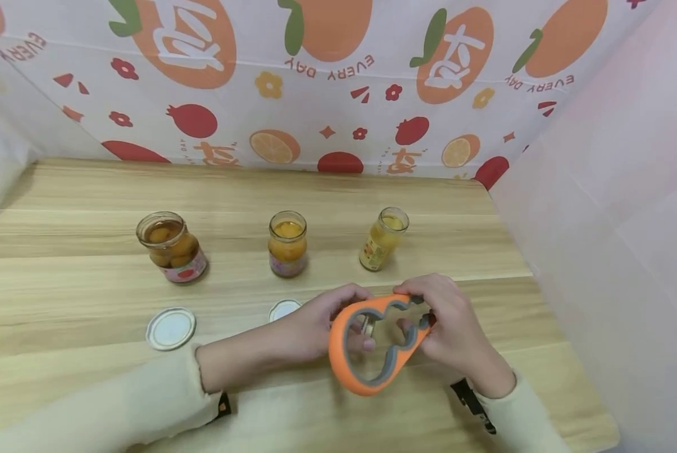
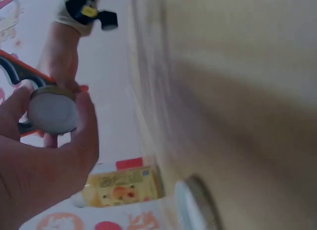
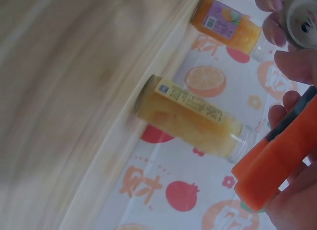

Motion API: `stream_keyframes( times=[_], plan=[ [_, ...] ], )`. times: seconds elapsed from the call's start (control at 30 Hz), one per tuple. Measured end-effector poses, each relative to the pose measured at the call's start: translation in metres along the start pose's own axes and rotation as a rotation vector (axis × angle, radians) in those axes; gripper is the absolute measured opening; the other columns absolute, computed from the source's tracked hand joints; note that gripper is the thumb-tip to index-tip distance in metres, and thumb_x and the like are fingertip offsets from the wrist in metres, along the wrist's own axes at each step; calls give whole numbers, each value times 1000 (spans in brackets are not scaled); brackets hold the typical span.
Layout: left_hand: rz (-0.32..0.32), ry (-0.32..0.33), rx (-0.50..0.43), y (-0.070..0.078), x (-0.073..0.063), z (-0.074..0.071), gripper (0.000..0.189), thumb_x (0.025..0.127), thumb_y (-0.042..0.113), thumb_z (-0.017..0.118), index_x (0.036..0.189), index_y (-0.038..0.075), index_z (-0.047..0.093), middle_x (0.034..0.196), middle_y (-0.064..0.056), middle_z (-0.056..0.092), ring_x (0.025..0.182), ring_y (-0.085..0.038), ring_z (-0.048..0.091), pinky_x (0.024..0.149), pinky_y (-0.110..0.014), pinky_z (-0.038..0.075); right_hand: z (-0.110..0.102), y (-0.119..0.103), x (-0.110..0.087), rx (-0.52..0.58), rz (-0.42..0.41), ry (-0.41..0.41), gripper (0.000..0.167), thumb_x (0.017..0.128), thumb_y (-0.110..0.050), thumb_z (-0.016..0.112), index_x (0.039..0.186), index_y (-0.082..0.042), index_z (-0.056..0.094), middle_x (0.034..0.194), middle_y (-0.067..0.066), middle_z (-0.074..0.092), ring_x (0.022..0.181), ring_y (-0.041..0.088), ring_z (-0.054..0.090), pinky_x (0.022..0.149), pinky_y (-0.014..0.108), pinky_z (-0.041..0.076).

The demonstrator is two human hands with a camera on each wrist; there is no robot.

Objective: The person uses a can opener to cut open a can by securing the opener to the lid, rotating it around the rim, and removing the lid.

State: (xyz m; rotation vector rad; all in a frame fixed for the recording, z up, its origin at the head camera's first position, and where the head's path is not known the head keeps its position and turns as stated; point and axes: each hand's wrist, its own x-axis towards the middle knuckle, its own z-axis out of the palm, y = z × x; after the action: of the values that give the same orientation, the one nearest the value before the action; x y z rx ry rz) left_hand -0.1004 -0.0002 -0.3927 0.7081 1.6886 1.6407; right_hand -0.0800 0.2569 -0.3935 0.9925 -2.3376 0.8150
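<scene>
My left hand (image 1: 307, 327) pinches a small metal lid (image 2: 52, 112) by its edge, its pale inner face turned to the left wrist view. In my right hand (image 1: 454, 321) is an orange jar opener (image 1: 338, 352) with a grey scalloped inner edge, gripped at its narrow end. The opener's wide loop overlaps the left fingers in the head view. Behind the hands stands a slim lidless jar (image 1: 380, 242) of yellow fruit. A lidless jar (image 1: 287, 250) of orange fruit is in the middle, and a wider lidless jar (image 1: 177, 251) of brownish fruit at the left.
One white-lined lid (image 1: 171, 328) lies on the wooden table (image 1: 78, 302) before the left jar. A second lid (image 1: 284, 309) lies beside the left forearm, partly covered by it. A fruit-print cloth (image 1: 316, 113) hangs behind the table, and a pale wall (image 1: 610, 189) borders the right.
</scene>
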Motion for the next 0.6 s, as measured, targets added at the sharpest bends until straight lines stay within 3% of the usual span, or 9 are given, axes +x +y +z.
stream_keyframes(
  times=[0.17,0.3,0.33,0.47,0.6],
  plan=[
    [157,-30,410,10,14,-5,40,87,36,78,122,25,61,105,7,65,97,-14,60,83,-32,51,-10,7,-6,-5,20,-12,46,67,-6,80,111,-7,68,105,0,70,88,14,61,79,21,46],
    [256,-16,747,13,30,-6,44,88,42,76,125,24,64,107,11,63,97,-7,56,82,-29,49,-17,13,-8,-7,35,-4,43,71,-9,78,112,-7,67,103,0,69,87,14,61,66,17,48],
    [262,-12,808,12,34,-6,43,87,42,76,125,24,64,108,11,62,97,-7,56,81,-30,50,-18,14,-9,-4,41,-2,41,73,-11,77,112,-7,67,103,0,68,87,13,60,63,16,48],
    [173,-10,933,8,47,1,34,89,39,73,120,25,67,111,9,62,98,-12,57,77,-33,51,-21,16,-13,17,61,6,34,83,-22,73,113,-7,67,102,0,67,86,13,58,54,14,48],
    [144,-70,1039,2,54,11,26,98,32,62,123,29,67,117,9,63,99,-16,54,72,-34,49,-24,17,-19,21,76,8,36,82,-20,75,115,-7,67,103,1,68,88,13,59,54,15,50]
  ],
)
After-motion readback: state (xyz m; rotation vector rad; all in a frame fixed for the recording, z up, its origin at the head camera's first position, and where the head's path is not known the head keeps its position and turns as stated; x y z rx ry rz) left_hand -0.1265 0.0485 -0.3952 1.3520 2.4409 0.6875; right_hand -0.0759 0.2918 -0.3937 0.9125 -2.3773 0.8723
